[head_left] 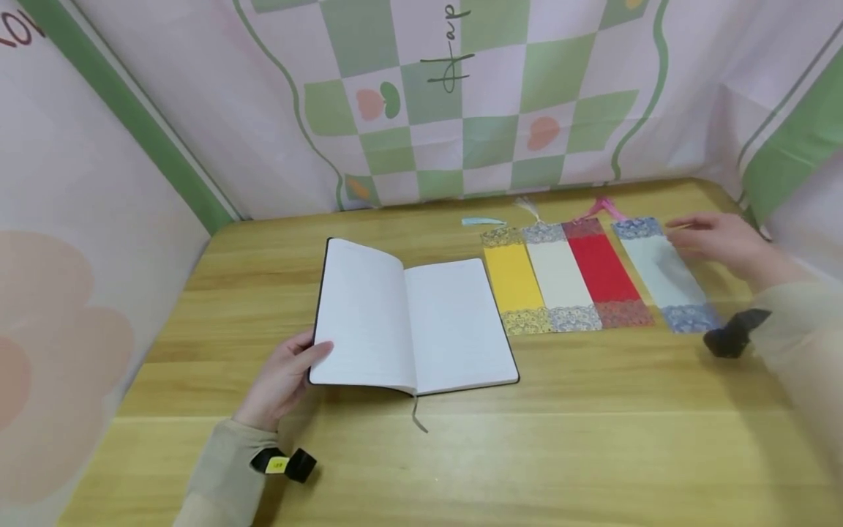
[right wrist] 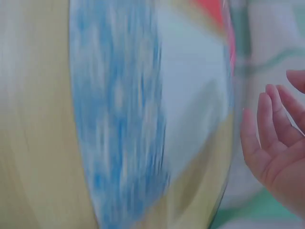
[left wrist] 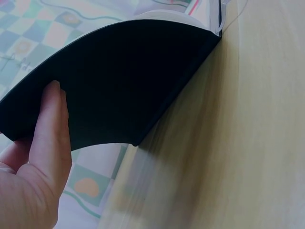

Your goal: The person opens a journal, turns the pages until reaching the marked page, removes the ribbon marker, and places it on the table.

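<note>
An open notebook with a black cover and blank white pages lies mid-table. My left hand grips its lower left corner, thumb on the page and fingers under the cover. In the left wrist view the black cover curves up off the wood beside my left hand. Four bookmarks lie side by side to the right: yellow, white, red and pale blue. My right hand hovers by the pale blue one's far end, fingers relaxed. The right wrist view is blurred, showing that bookmark and my empty right hand.
The wooden table is walled by a pink and green checked cloth behind and at both sides. Tassels, one light blue and one pink, trail from the bookmarks' far ends. A grey ribbon hangs from the notebook's spine.
</note>
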